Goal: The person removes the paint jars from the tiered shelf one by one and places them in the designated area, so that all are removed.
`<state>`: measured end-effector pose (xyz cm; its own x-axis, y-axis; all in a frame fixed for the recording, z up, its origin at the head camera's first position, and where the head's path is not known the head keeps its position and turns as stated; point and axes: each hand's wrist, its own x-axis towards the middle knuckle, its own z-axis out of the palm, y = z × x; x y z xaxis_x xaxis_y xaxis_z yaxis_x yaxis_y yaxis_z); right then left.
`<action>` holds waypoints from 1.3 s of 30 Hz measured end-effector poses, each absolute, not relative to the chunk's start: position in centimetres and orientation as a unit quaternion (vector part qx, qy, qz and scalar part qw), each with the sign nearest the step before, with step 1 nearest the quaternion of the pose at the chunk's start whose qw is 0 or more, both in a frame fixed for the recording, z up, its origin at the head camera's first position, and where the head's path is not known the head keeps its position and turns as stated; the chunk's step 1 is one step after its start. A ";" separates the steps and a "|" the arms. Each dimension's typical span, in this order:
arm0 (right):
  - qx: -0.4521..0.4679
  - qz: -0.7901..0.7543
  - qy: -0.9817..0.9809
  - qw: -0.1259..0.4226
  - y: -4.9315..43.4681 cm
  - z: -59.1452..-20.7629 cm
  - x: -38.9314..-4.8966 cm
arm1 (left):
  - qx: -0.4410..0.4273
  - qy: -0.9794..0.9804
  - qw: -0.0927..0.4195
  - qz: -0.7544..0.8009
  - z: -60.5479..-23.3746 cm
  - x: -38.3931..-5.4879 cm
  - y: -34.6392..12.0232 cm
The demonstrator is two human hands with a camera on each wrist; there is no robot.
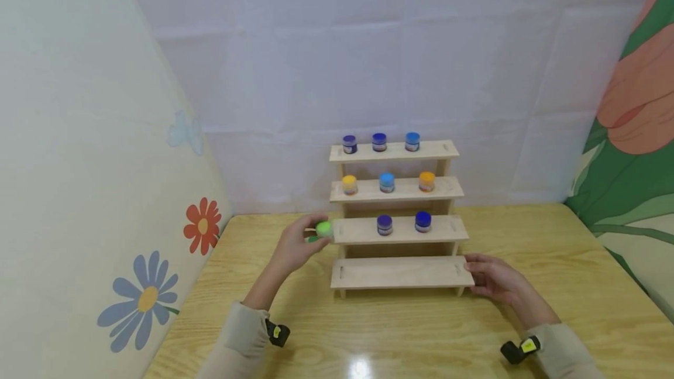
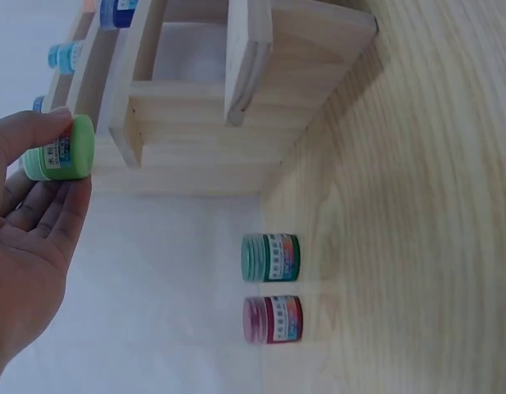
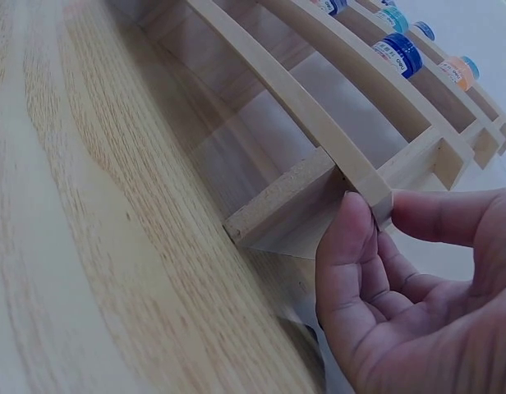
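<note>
My left hand point(image 1: 298, 245) grips a small light-green paint jar point(image 2: 64, 152) between thumb and fingers. In the head view it is at the left end of the second step from the bottom of a wooden tiered rack point(image 1: 402, 274). Whether the jar touches the step cannot be told. My right hand point(image 1: 497, 278) pinches the right end of the lowest step, thumb and forefinger on its edge in the right wrist view. On the same step as the green jar stand a purple jar point(image 1: 384, 225) and a dark-blue jar point(image 1: 423, 221).
The middle step carries a yellow jar point(image 1: 349, 185), a light-blue jar point(image 1: 387, 182) and an orange jar point(image 1: 427, 182). Three blue or purple jars point(image 1: 379, 142) line the top. A dark-green jar point(image 2: 271, 258) and a red jar point(image 2: 273, 319) stand on the table left of the rack.
</note>
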<state>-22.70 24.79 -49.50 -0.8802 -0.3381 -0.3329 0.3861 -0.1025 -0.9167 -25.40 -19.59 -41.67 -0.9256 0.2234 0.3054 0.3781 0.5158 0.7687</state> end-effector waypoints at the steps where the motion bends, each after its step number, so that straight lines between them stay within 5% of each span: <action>1: 0.018 -0.742 0.624 0.245 24.8 -49.5 -22.7 | -0.173 -0.867 0.084 -0.460 -41.8 -25.4 -19.8; 39: 0.013 -0.748 0.615 0.250 25.0 -49.9 -22.8 | -0.069 -0.888 0.066 -0.449 -47.2 -26.9 -27.9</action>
<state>-22.85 25.00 -49.91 -0.8749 -0.3580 -0.3262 0.3895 -0.1197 -0.9132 -26.85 -27.90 -47.15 -0.9817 0.0628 0.1798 0.1820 0.5877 0.7884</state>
